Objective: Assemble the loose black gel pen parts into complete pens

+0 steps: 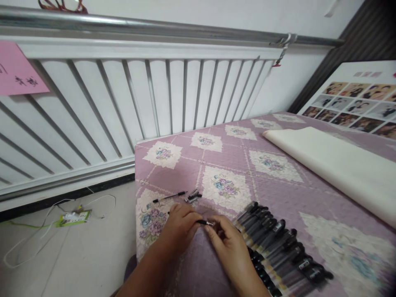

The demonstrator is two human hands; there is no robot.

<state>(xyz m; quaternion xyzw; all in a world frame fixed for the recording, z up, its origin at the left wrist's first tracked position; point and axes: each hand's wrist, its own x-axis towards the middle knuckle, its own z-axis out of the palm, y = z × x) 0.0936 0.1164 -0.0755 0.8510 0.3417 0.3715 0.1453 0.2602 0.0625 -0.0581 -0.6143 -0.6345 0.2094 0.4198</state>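
My left hand [182, 222] is closed round a black pen [203, 222], whose metal tip points right. The thumb and fingers of my right hand [224, 235] are pinched at that tip; whether they touch it or hold a small part is hard to tell. Beyond my left hand, a thin black pen or refill [169, 196] lies on the purple floral cover [173, 175], beside some small black and clear pieces [193, 195]. To the right of my right hand, several clear pens with black caps [278, 243] lie in a slanting row.
A rolled cream sheet [334, 165] lies on the right of the cover, with a photo board [361, 99] behind it. A white radiator [176, 95] borders the far edge. A power strip [73, 218] with cables is on the floor at left.
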